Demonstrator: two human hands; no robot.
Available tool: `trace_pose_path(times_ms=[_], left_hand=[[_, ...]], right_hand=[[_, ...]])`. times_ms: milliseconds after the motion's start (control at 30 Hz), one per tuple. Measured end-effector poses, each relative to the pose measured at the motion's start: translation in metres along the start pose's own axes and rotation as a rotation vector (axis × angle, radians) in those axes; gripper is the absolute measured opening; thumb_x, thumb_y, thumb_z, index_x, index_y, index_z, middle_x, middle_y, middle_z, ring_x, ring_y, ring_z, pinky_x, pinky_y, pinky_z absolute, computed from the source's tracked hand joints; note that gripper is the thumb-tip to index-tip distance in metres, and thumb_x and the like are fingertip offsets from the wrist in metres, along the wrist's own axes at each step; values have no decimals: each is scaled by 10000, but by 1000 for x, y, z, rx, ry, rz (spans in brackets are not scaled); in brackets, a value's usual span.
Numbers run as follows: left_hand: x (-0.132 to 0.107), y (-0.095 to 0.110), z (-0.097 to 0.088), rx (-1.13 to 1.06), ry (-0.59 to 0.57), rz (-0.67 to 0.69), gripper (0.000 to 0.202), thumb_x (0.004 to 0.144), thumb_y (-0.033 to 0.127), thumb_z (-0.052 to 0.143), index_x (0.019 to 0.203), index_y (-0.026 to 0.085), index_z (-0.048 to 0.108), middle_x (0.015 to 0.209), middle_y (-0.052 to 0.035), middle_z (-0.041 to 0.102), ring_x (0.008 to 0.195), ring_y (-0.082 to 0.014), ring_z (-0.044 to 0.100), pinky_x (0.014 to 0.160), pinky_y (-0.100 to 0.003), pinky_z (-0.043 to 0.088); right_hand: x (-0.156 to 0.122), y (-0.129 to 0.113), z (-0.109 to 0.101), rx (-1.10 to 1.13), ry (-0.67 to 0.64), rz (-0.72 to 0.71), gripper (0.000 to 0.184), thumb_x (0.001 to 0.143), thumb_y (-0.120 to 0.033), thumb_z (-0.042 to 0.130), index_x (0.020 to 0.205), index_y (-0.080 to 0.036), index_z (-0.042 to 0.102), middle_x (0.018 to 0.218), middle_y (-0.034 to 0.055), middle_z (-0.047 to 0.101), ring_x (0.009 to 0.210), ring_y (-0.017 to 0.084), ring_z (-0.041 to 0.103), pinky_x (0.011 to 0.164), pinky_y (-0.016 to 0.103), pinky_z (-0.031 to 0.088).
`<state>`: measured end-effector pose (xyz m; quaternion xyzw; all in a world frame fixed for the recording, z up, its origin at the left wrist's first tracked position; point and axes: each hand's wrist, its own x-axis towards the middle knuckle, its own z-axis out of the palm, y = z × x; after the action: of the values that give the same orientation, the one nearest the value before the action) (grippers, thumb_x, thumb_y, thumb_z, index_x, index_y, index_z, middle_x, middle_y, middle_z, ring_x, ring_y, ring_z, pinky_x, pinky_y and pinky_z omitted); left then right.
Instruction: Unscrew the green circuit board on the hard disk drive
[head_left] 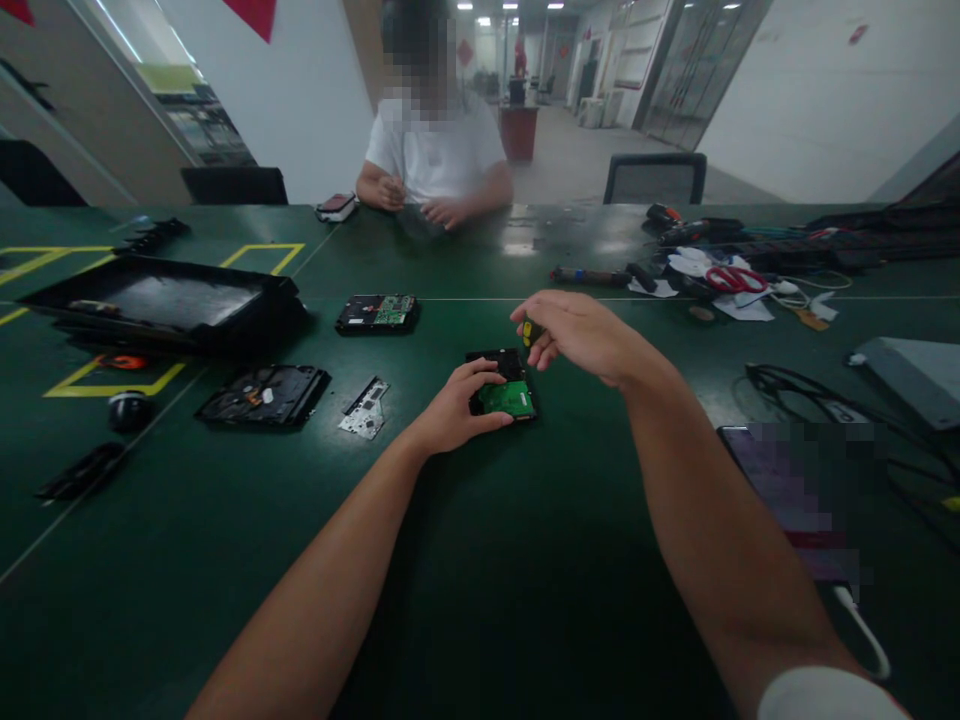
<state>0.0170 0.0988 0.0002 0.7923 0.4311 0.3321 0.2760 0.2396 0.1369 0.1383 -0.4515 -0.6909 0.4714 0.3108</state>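
Lying flat on the dark green table (450, 600), the hard drive (510, 400) is in front of the person. The left hand (469, 405) holds it, with thumb and fingers spread part way open, and hides its left side. The right hand (577, 332) is just above its far right corner. Its fingers are curled around a small yellow and black tool (529, 332) and hide most of it. To the left are a loose metal piece (365, 408), an open drive (266, 396) and a big black tray (180, 295). Another drive (377, 313) lies farther back. Red scissors (736, 280) and a phone (780, 480) are on the right. Across the table sits a person in white (442, 150). The green board's pale label (523, 399) is too small to read.
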Motion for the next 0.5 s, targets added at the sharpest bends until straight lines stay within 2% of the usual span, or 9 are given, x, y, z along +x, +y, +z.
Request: trace_pose_path(times_ms=[133, 267, 367, 500], left_hand=[[0, 2, -1, 4, -14, -13, 533, 883, 457, 827, 1354, 261, 675, 1593, -136, 507, 1559, -329, 419, 1303, -542, 344], [0, 2, -2, 5, -21, -10, 546, 877, 451, 834, 1367, 276, 669, 1602, -126, 505, 1562, -336, 415, 1304, -557, 342], [0, 1, -2, 4, -20, -13, 548, 876, 453, 834, 1369, 280, 669, 1601, -121, 509, 1563, -338, 416, 1303, -557, 345], [0, 0, -1, 4, -16, -10, 554, 873, 455, 837, 1370, 276, 669, 1603, -123, 507, 1566, -337, 412, 1307, -551, 338]], right_hand=[[-3, 2, -4, -167, 4, -94, 212, 1042, -385, 617, 987, -211, 725, 779, 20, 702, 636, 145, 643, 529, 237, 465], [-2, 4, -6, -272, 96, -96, 268, 981, -462, 694, 910, -204, 705, 752, 23, 700, 670, 162, 623, 582, 268, 443], [0, 6, -6, -297, 145, -81, 223, 958, -411, 699, 885, -201, 692, 777, 34, 714, 709, 177, 638, 623, 285, 455], [-1, 3, -5, -293, 134, -90, 150, 947, -350, 685, 926, -204, 706, 822, 35, 730, 716, 177, 650, 646, 291, 474]])
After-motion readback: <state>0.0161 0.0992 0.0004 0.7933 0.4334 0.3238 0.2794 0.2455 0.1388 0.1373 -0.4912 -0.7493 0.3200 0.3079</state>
